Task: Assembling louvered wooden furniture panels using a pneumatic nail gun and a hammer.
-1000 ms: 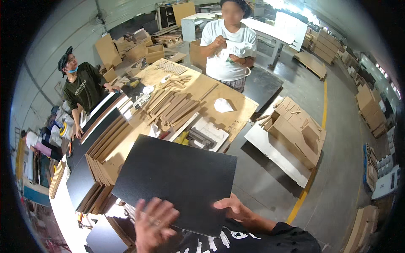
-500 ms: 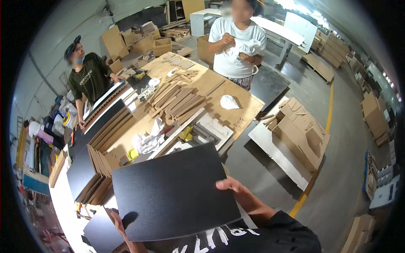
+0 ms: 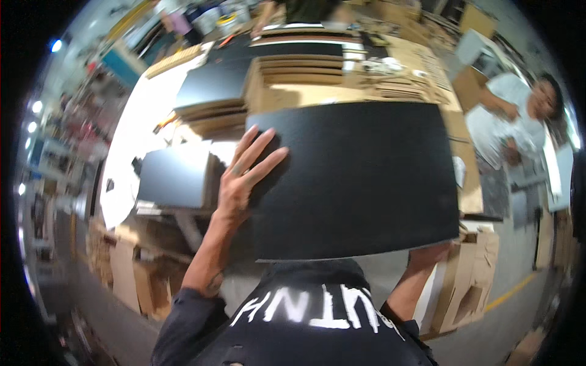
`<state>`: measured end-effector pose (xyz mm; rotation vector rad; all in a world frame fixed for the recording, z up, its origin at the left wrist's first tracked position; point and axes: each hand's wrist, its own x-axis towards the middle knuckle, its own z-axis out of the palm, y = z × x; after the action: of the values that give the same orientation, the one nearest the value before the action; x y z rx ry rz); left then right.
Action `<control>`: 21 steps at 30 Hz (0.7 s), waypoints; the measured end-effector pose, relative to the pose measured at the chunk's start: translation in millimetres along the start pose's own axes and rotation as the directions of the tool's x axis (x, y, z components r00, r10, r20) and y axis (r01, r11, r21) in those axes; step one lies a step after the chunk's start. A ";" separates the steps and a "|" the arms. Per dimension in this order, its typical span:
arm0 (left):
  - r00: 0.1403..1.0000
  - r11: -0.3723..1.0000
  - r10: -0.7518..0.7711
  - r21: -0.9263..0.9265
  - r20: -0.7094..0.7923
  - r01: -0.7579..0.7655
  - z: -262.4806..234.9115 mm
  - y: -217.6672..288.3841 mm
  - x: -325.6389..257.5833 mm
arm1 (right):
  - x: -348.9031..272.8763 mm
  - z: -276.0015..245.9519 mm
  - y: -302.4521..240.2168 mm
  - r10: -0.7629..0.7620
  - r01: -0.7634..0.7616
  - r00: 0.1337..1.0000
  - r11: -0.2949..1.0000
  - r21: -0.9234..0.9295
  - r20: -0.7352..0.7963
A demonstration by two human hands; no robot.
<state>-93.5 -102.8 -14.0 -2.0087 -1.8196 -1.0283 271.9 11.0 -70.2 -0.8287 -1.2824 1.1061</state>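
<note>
A large black board (image 3: pixel 366 177) fills the middle of the view, held flat in front of my chest. My left hand (image 3: pixel 244 177) lies on the board's left part with its fingers spread, pressing on the top face. My right hand (image 3: pixel 430 251) reaches under the board's lower right edge; only the wrist and forearm show, and the fingers are hidden beneath the board.
Behind the board is a long work table (image 3: pixel 293 91) with stacks of brown cardboard sheets (image 3: pixel 299 70) and more black boards (image 3: pixel 210 85). A person in a white shirt (image 3: pixel 506 128) stands at the right. Cardboard boxes (image 3: pixel 470 287) stand on the floor at lower right and lower left.
The view has swung round toward the table. The black board has come up closer to me, and my left hand has moved from its lower edge onto its top face.
</note>
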 end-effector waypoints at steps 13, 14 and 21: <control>0.905 0.806 -0.421 -0.480 -0.054 0.347 10.7 -35.1 -2.7 | -0.1 9.3 23.9 0.424 -0.382 0.902 0.702 0.600 0.078; 0.862 0.686 -0.505 -0.584 0.050 0.435 7.5 -29.2 0.7 | 0.5 10.0 28.6 0.421 -0.353 0.906 0.717 0.601 0.030; 0.806 0.606 -0.530 -0.548 0.264 0.577 3.3 -18.6 8.6 | 0.1 -1.0 33.4 0.351 -0.388 0.919 0.718 0.577 0.181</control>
<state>-110.1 -90.5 -16.0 -1.7784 -2.4809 -1.9688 267.3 21.1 -101.6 -0.5654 -0.7236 1.7595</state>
